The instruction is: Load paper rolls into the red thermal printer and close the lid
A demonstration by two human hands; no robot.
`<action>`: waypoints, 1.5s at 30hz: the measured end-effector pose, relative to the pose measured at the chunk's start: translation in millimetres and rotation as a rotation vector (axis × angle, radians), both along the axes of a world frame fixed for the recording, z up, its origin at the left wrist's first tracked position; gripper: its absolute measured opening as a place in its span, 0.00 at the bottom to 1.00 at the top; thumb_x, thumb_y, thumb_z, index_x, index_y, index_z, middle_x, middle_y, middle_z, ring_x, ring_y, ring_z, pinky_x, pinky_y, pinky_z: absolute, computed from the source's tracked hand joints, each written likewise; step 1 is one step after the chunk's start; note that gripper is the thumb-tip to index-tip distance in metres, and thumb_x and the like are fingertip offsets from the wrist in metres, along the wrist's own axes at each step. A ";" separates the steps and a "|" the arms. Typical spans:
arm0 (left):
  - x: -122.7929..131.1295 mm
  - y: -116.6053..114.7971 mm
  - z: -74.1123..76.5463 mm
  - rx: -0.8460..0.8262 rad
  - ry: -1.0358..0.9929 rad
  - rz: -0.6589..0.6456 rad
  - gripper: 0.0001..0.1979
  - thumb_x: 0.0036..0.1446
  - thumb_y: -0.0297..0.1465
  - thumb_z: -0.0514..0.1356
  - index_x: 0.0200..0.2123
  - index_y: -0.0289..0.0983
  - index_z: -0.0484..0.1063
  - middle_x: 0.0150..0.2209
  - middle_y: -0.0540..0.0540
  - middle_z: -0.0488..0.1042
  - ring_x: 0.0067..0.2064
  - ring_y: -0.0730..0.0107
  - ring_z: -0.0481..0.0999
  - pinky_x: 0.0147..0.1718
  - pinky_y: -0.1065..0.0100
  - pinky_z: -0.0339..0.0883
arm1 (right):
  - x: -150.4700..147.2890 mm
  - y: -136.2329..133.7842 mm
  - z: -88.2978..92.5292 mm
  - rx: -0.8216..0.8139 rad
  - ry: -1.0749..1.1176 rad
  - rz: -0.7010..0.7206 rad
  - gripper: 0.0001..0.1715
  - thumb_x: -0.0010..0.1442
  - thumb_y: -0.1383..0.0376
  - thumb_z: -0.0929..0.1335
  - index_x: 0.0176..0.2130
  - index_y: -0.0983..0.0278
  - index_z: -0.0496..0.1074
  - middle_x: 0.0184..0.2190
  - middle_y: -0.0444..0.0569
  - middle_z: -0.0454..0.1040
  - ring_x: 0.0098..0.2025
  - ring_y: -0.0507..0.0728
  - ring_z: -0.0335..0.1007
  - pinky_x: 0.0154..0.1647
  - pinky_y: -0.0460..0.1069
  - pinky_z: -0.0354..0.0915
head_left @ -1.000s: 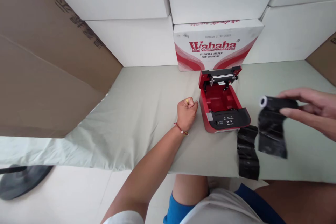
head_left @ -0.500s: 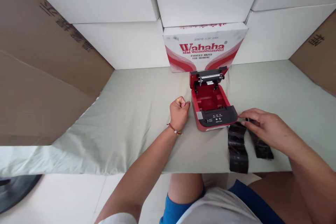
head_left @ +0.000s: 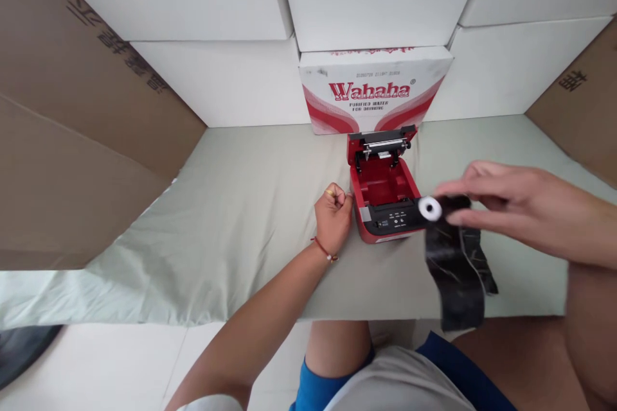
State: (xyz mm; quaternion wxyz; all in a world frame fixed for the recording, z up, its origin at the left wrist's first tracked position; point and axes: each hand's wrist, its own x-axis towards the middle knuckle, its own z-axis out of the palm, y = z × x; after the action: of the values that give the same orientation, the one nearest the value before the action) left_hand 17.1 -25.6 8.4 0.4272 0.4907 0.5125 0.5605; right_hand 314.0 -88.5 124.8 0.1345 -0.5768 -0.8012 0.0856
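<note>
A red and black label printer point(head_left: 388, 183) stands with its lid point(head_left: 382, 141) raised and its red inner bay bare. My left hand point(head_left: 333, 215) is closed in a fist on the cloth, close against the printer's left side. My right hand point(head_left: 501, 196) pinches a small paper roll point(head_left: 430, 208) with a white round end and a dark centre hole, over the printer's front right corner. From the roll hangs a wavy glossy black strip point(head_left: 453, 276). Behind it shows another black strip point(head_left: 482, 263); whether the two join is hidden.
Behind the printer a white and red "Wahaha" carton point(head_left: 371, 93) stands before stacked white boxes point(head_left: 216, 80). Brown cardboard walls point(head_left: 81, 135) flank both sides. A pale green cloth point(head_left: 250, 205) covers the table, whose front edge is near my lap.
My right hand has lifted the roll off the cloth beside the printer, turning its white end into view. The black strip now hangs from it. My left fist has hardly moved.
</note>
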 end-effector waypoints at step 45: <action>6.6 -42.2 17.3 1.135 0.699 -0.056 0.11 0.62 0.27 0.64 0.48 0.41 0.80 0.40 0.44 0.81 0.53 0.57 0.76 0.57 0.56 0.69 | -64.1 31.7 -37.8 0.497 0.469 0.187 0.16 0.78 0.68 0.66 0.55 0.59 0.83 0.53 0.53 0.88 0.58 0.61 0.85 0.66 0.61 0.76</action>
State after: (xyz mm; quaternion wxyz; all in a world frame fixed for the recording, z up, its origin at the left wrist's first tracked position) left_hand 23.7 -67.8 25.7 -0.0746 0.8053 0.2334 0.5399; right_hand 249.9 -56.8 87.0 0.4424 -0.4154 -0.7942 0.0301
